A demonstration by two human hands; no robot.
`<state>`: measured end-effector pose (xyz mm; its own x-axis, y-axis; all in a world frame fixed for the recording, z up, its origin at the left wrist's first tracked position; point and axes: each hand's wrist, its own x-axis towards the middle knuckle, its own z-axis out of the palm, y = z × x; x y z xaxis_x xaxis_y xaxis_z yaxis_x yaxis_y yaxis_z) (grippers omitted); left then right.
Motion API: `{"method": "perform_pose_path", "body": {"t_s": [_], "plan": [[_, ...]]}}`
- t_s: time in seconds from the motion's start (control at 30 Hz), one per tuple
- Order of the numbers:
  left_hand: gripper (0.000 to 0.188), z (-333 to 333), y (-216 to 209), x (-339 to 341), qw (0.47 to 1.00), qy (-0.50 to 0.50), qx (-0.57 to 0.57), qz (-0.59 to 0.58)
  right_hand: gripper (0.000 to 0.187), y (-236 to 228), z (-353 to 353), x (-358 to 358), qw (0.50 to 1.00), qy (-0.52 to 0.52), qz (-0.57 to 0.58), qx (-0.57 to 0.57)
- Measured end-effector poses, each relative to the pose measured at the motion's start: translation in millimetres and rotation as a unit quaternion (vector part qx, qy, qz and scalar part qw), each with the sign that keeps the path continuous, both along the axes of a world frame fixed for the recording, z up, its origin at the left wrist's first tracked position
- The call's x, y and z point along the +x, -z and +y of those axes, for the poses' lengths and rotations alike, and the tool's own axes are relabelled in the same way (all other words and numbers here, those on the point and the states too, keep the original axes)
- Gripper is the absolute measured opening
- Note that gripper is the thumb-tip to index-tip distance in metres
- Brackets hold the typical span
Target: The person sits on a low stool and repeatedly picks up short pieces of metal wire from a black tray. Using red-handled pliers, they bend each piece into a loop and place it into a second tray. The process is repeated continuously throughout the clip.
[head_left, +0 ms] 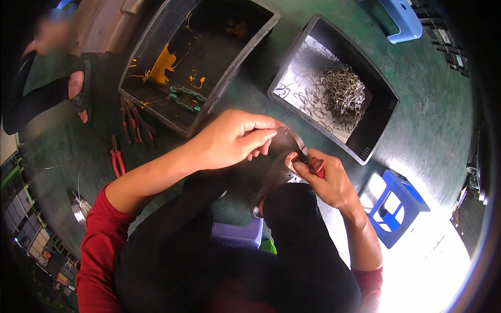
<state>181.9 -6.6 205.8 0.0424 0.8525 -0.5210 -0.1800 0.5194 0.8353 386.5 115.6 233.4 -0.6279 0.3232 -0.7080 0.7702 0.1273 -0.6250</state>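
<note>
My right hand (330,177) is wrapped round red-handled pliers (316,166), whose dark metal head points up and left toward my other hand. Thumb and fingertips of my left hand (236,136) are pinched together just beside the pliers' head; what they hold is too small to make out. Both hands are above my right foot and the floor, in front of my knees. Beyond them, a black crate (318,111) with a pale lining holds a heap of bent wire pieces (345,89).
A larger black crate (201,117) with yellow stains stands left. More red-handled pliers (117,159) and a wire coil (80,208) lie on the green floor. Blue stools (389,229) stand right and far right. Another person (47,78) sits at the far left.
</note>
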Motion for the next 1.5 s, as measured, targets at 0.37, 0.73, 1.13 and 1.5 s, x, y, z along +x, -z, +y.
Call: {"method": "perform_pose_path", "body": {"t_s": [0.37,0.73,1.13,1.5], "plan": [[0.028,-4.4,-2.9,10.1,0.990,0.009,0.084,0.109,0.026,5.8,3.4,0.6,1.000,-0.006,0.006,0.021],[0.027,-7.7,-2.1,16.6,0.994,-0.007,0.064,0.090,0.021,11.5,-1.2,6.0,0.997,0.010,0.055,0.050],[0.026,-4.3,-2.0,19.5,0.997,-0.001,0.022,0.070,0.020,14.4,-2.3,7.1,0.996,0.014,0.053,0.070],[0.036,2.9,11.2,2.0,0.994,-0.070,-0.026,-0.076,0.035,31.0,14.5,21.9,0.995,0.039,-0.003,-0.091]]}}
